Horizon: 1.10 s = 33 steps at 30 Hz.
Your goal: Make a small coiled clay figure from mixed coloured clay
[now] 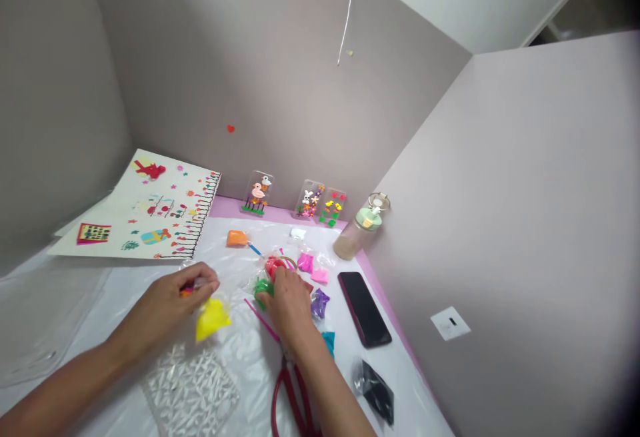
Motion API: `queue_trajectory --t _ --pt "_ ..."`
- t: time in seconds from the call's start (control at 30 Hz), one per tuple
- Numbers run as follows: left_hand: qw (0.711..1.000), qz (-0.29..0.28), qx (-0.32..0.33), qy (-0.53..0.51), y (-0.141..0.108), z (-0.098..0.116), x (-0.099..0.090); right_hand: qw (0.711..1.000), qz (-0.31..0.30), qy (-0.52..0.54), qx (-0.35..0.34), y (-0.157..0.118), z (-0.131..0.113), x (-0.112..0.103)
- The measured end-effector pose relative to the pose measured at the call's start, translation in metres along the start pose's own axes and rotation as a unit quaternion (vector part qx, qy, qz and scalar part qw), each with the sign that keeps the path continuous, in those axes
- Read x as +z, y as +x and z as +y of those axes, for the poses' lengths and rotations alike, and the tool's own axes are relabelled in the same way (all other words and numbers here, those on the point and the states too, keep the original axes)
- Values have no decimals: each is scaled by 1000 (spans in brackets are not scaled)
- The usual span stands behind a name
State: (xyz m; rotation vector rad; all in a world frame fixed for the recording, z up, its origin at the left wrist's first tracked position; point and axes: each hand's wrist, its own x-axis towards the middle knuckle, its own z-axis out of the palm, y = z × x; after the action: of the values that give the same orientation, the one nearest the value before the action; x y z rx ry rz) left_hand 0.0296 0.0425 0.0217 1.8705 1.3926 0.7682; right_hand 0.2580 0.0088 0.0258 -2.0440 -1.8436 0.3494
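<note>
A: Where's the yellow packet [213, 319] from the grip?
B: Just off the left hand's [193, 284] fingertips, towards the near edge of the table [230, 208] and slightly right. That hand is the nearer one; the long axis is hard to judge through the crumpled wrap.

A: Is that grip wide?
B: No, narrow, with a small bright piece [187, 290] in it. Whether it also pinches the yellow one's wrapper, I can't tell.

A: And the right hand [293, 300]?
B: Its fingers are bent down at the red packet [274, 266], with the green packet [262, 292] beside the thumb. I can't tell if they grip anything.

A: Count the rest?
B: Three decorated clear cases [257, 200], upright along the far edge. One sketchbook [125, 224] at the far left corner, one jar [353, 237] at the far right corner, one phone [364, 309] by the right edge, one pair of scissors [295, 400] by the right forearm. Coloured packets, at least ten.
</note>
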Motion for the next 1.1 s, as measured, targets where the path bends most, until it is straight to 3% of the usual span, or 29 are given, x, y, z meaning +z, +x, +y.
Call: queue_trajectory --t 0.13,0.2,0.33,0.47,0.67,0.9,1.1 --pt "997 69 9 25 10 2 -3 1000 -2 18 -14 -6 6 8" --pt "997 71 14 18 6 2 2 999 0 30 -22 -15 7 5" --pt "999 22 6 -27 -10 8 20 992 17 125 -23 -37 2 -9" --pt "992 -54 -9 -114 -26 21 33 959 15 283 -9 -58 -7 -16" --pt "977 -72 10 -202 -40 35 34 900 4 436 -10 -70 -12 -18" --pt "980 -48 -11 -192 -43 36 33 882 37 470 -30 -69 -13 -17" --pt "979 -95 12 -179 -44 37 34 908 54 411 -61 -73 -13 -14"
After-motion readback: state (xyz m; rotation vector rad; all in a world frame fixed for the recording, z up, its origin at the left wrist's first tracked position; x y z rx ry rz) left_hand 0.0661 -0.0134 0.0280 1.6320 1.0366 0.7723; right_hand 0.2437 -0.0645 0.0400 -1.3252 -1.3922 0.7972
